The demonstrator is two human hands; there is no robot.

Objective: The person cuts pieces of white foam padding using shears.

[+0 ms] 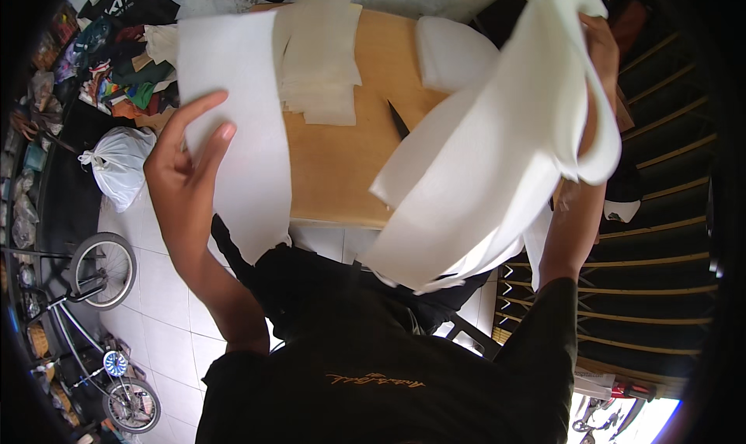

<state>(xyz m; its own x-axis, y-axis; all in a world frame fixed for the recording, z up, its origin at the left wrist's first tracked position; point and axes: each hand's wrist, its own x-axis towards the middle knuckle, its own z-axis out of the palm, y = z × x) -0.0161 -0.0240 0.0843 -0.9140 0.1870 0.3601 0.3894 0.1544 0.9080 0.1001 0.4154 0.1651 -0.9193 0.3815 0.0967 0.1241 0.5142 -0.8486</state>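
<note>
Left hand: the left hand (186,152) is at the left side of a long white sheet (249,164). Thumb and forefinger stand wide apart over this sheet, in a curve; whether the fingertips press on it, I cannot tell.
Right hand: the right hand (602,55) is raised at the upper right and holds a bundle of white sheets (505,141), with the fingers closed around its upper part.
Bundle: it hangs down in several layers, folded over in a loop near the right hand, and its lower ends spread toward the person's lap, in front of the right part of the counter (334,180).
Long sheet: it lies on the left part of the counter, and its lower end reaches past the near edge.
Cream pieces: a stack of cream pieces (318,63) lies just beside the long sheet, with uneven edges.
Other white piece: a white piece with a rounded side (454,51) rests at the far right of the counter.
Dark tool: a dark pointed tool (398,119) lies on the wood, partly covered from view by the bundle.
Left surroundings: a tied white bag (120,164), a bicycle (115,364) and a colourful heap of cloth (140,90).
Right surroundings: a row of yellowish bars (653,230).
</note>
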